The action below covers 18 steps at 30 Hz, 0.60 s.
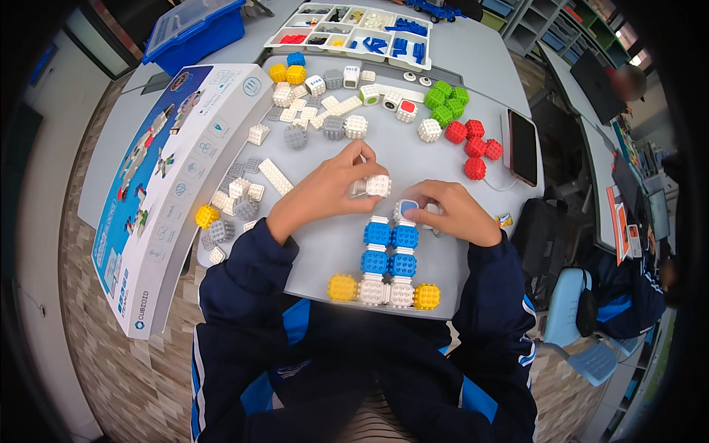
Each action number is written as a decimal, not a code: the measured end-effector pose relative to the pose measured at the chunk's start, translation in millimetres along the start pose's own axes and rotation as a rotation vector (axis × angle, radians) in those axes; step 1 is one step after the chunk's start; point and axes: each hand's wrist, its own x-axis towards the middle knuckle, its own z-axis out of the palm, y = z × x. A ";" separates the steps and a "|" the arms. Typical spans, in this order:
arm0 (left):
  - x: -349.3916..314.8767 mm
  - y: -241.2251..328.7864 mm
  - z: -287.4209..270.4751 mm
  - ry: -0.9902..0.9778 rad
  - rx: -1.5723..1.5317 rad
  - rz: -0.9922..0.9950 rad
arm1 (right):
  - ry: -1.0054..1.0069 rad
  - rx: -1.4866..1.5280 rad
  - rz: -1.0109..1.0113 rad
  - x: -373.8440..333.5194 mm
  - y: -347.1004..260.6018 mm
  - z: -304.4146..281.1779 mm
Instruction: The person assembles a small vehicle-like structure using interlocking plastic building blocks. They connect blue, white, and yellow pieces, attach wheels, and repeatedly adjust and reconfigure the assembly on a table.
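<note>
My left hand [329,186] is closed, pinching a studded white cube block [379,185] between thumb and fingers, raised above the table. With its fingers curled, my right hand [459,211] grips a white block with a blue face [405,207] at the far end of a block build. That build has two columns of blue cubes [376,234] joined by white connectors. At its near end are white cubes [373,292], flanked by a yellow cube [342,288] on the left and another yellow cube [427,297] on the right. A small whitish piece under my right fingers is partly hidden.
A large product box [177,177] stands at the left. Loose white and grey blocks [295,136] lie beyond my left hand; green blocks [447,103], red blocks [475,148] and a phone [521,148] lie to the right. A sorting tray [292,22] and blue bin [196,46] are behind.
</note>
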 end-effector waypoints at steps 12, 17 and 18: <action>-0.8 -12.8 2.6 -0.102 0.094 0.066 | -0.060 0.106 0.018 2.2 8.2 1.6; -5.9 -16.5 -13.2 -0.043 0.221 0.021 | -0.038 0.126 0.022 2.7 12.1 5.9; -5.7 -16.1 -13.0 0.027 0.223 0.049 | -0.040 0.138 0.030 2.6 12.3 6.1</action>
